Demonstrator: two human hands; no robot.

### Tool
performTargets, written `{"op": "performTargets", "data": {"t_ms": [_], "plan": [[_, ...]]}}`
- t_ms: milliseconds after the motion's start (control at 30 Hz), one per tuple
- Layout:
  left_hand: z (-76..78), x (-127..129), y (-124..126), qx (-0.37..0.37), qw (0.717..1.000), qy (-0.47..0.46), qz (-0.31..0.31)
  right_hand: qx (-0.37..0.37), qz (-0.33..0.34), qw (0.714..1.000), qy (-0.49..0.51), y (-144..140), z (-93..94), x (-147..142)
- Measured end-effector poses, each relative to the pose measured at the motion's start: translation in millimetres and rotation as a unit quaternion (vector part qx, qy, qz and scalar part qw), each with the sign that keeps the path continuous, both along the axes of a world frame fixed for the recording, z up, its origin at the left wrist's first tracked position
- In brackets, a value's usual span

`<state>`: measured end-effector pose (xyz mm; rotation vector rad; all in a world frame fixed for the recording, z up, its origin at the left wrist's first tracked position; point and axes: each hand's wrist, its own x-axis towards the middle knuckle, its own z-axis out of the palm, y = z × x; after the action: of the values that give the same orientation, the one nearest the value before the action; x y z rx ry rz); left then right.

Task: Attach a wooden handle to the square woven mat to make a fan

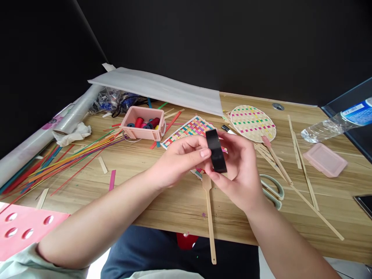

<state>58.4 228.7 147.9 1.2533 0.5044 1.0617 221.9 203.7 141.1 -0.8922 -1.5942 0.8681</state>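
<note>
Lying under both hands, a colourful woven bamboo mat (188,130) and wooden handle stick (209,217) crowd the wooden table (162,201). Right hand (241,174) and left hand (177,161) pinch a black tape roll (216,151) above them.

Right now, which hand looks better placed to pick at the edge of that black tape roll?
Probably the left hand: its fingertips touch the side of the black tape roll, while the right hand cradles the roll from behind, its grip busy holding it.
</note>
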Motion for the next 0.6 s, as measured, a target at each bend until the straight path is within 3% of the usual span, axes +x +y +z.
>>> {"op": "performTargets", "data": {"t_ms": [67, 133, 200, 233, 333, 400, 500, 600], "plan": [[-0.9, -1, 0, 0.081, 0.992, 0.032, 0.094, -0.066, 0.028, 0.996, 0.061, 2, 0.0, 0], [-1.4, -2, 1, 0.179, 0.957, 0.061, 0.221, -0.160, 0.059, 0.979, 0.111, 4, 2.5, 0], [-1.8, -3, 4, 0.229, 0.927, 0.072, 0.287, -0.250, 0.086, 0.952, 0.154, 5, 7.3, 0], [-2.1, -4, 5, 0.231, 0.930, 0.069, 0.278, -0.283, 0.104, 0.936, 0.180, 5, 10.2, 0], [-4.2, -4, 8, 0.192, 0.965, 0.039, 0.174, -0.338, 0.172, 0.882, 0.279, 5, 18.0, 1], [-5.9, -5, 9, 0.202, 0.969, 0.029, 0.139, -0.358, 0.201, 0.851, 0.327, 6, 20.7, 4], [-7.0, -6, 10, 0.284, 0.944, 0.051, 0.163, -0.384, 0.228, 0.821, 0.355, 7, 20.0, 6], [-6.5, -6, 10, 0.331, 0.923, 0.066, 0.185, -0.383, 0.235, 0.817, 0.361, 6, 15.7, 6]]}}
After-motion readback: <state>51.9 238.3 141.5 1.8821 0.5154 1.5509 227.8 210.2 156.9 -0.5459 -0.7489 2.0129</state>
